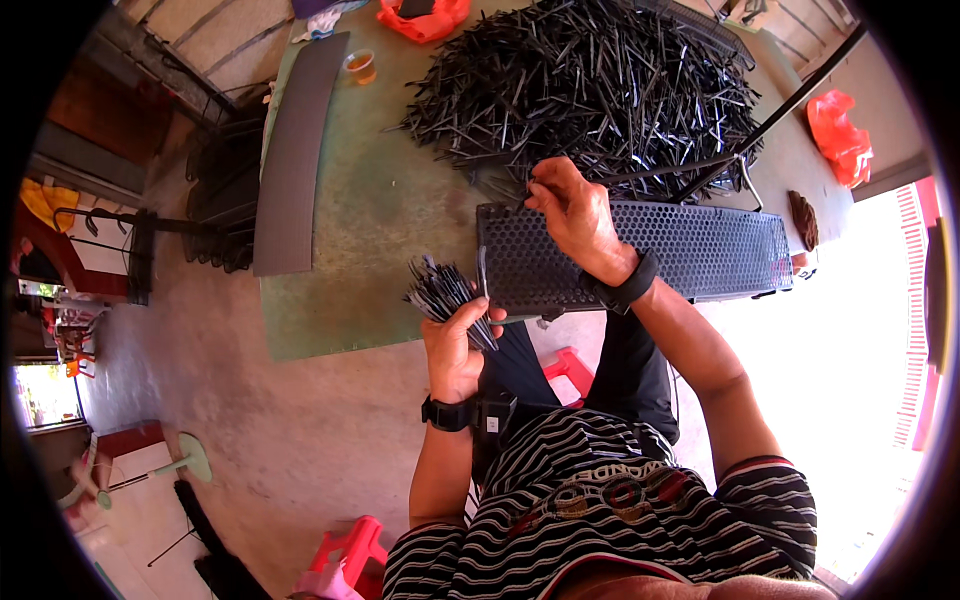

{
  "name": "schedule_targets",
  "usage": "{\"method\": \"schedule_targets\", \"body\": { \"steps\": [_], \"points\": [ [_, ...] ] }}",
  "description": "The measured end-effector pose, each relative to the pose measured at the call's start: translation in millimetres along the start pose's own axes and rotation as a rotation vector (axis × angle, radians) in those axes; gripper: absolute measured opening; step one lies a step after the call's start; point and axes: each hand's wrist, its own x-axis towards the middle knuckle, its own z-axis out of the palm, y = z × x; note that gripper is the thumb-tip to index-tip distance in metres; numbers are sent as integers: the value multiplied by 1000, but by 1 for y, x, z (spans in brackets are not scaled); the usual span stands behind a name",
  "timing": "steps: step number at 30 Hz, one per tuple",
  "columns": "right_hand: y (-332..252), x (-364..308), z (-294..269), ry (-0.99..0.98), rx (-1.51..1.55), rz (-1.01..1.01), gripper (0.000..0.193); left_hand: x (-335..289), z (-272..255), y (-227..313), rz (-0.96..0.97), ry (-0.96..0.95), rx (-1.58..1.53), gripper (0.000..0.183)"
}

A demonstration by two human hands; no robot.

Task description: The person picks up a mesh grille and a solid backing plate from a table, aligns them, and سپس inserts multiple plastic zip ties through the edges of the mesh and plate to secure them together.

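Note:
My left hand [455, 350] is closed around a bundle of thin black plastic strips [440, 288] at the table's front edge. One strip stands apart from the bundle, upright by my thumb. My right hand [580, 215] hovers over the far edge of a black perforated panel [680, 245], with thumb and fingers pinched together. Whether anything small is between those fingertips I cannot make out. Just beyond my right hand spreads a large heap of loose black strips [600, 90].
The green table [370, 220] carries a long grey board [298, 160], a cup of amber liquid [360, 66] and a red plastic bag [425, 20]. Another red bag [840, 138] lies far right. A dark metal bar [800, 100] slants over the heap. A red stool [352, 550] stands behind left.

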Motion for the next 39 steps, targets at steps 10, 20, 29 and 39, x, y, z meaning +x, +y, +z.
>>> {"method": "schedule_targets", "body": {
  "steps": [10,20,29,39],
  "points": [
    [11,10,-1,-248,-498,-269,11,-3,1,2,3,39,-28,21],
    [-27,-17,8,-477,244,580,21,-7,14,-3,16,-25,29,18],
    [-19,7,-14,51,11,109,19,-11,2,7,-50,-149,2,27],
    [5,4,-7,24,-21,64,18,-6,1,5,-17,-61,11,27]
  ]
}}
